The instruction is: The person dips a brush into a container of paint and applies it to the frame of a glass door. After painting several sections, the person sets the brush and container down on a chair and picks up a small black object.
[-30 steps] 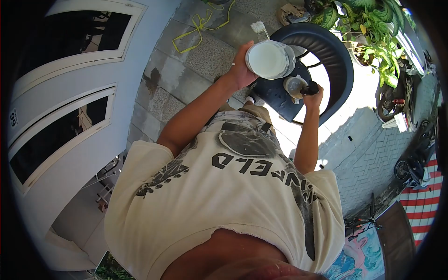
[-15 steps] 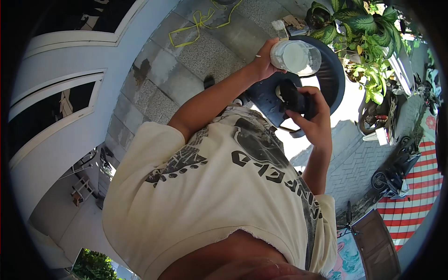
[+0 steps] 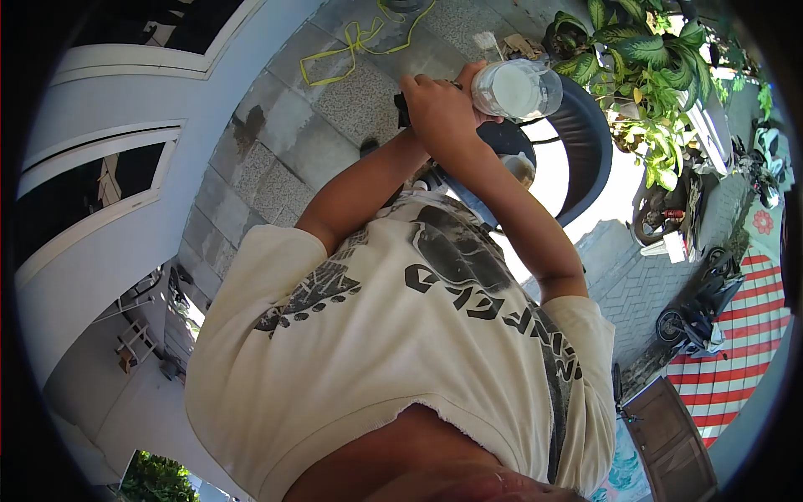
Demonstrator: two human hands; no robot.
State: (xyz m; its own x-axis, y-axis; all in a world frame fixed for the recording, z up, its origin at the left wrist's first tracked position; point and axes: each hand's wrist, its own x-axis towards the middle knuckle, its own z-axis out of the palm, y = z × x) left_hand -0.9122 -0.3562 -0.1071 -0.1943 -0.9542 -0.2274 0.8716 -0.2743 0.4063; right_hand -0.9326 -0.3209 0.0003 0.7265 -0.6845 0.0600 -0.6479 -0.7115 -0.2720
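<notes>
My left hand (image 3: 478, 99) is wrapped round a clear jug (image 3: 539, 88) with a whitish bottom or contents, held tilted above a dark chair (image 3: 585, 155). My right arm crosses over the left wrist. My right hand (image 3: 441, 115) is closed, its back towards me, just left of the jug. Past its fingers a black object (image 3: 402, 110) sticks out; its kind is mostly hidden. Below the hands, a dark round object (image 3: 508, 140) sits on the chair, partly covered by my right forearm.
A yellow strap (image 3: 355, 38) lies on the paving tiles ahead. Leafy potted plants (image 3: 644, 58) stand to the right, beyond the chair. A white wall with windows (image 3: 109, 180) runs along the left. A motorcycle (image 3: 698, 309) is parked further right.
My right hand has swung left across the left wrist, carrying the black object from above the chair. The jug has moved slightly left and up in view.
</notes>
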